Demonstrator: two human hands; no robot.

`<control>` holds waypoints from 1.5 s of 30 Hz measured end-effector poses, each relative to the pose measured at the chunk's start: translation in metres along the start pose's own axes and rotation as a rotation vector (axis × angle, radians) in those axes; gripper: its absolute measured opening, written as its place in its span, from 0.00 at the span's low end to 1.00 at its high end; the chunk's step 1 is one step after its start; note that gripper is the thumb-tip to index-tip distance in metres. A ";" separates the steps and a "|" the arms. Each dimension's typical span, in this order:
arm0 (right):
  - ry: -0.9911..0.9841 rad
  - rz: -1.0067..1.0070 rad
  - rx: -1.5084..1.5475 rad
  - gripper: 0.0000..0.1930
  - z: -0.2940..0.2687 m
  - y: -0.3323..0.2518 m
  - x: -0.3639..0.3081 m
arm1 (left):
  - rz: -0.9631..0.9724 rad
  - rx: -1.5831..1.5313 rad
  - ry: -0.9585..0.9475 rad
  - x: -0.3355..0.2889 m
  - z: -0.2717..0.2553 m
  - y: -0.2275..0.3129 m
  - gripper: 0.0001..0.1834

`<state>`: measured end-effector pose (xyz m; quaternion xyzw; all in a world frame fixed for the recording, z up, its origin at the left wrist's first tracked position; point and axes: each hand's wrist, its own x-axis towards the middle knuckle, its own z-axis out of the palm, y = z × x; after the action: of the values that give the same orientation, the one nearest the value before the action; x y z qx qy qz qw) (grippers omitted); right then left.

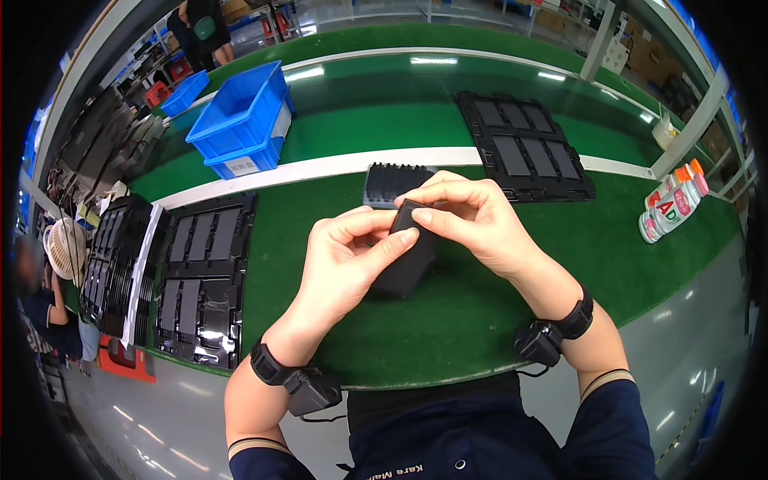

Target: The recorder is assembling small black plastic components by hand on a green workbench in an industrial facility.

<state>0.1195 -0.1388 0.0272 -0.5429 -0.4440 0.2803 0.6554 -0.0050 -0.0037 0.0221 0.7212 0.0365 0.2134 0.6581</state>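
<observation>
Between my two hands is a flat black rectangular piece (408,260), held up over the green bench and tilted. My left hand (348,252) pinches its left side with thumb and forefinger. Thumb and fingers of my right hand (464,212) close on its upper end. The piece's exact kind cannot be made out. Just beyond my hands stands a dark holder (392,184) with a row of upright slots or thin parts, partly hidden by my fingers. At the left lies a black moulded tray (204,280) with grey rectangular pieces in several of its pockets.
Another black tray (528,148) with grey pieces lies at the back right, across the white strip. Stacked blue bins (244,120) stand at the back left. A pile of black trays (116,256) is at the far left, near a seated person. Bottles (674,208) stand at the right.
</observation>
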 end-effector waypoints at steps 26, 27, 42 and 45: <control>0.356 -0.329 0.004 0.08 0.043 0.005 -0.014 | 0.735 0.847 0.343 -0.005 0.008 0.006 0.13; 0.355 -0.309 0.014 0.08 0.042 0.006 -0.015 | 0.726 0.848 0.341 -0.005 0.008 0.005 0.13; 0.054 0.182 0.460 0.11 0.009 0.004 -0.005 | 0.698 0.837 0.280 0.000 0.003 0.002 0.13; 0.062 0.185 0.504 0.10 0.010 0.010 -0.005 | 0.700 0.847 0.277 0.000 0.002 0.002 0.13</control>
<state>0.1094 -0.1361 0.0164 -0.4093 -0.2884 0.4239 0.7547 -0.0043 -0.0060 0.0238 0.8566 -0.0364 0.4783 0.1901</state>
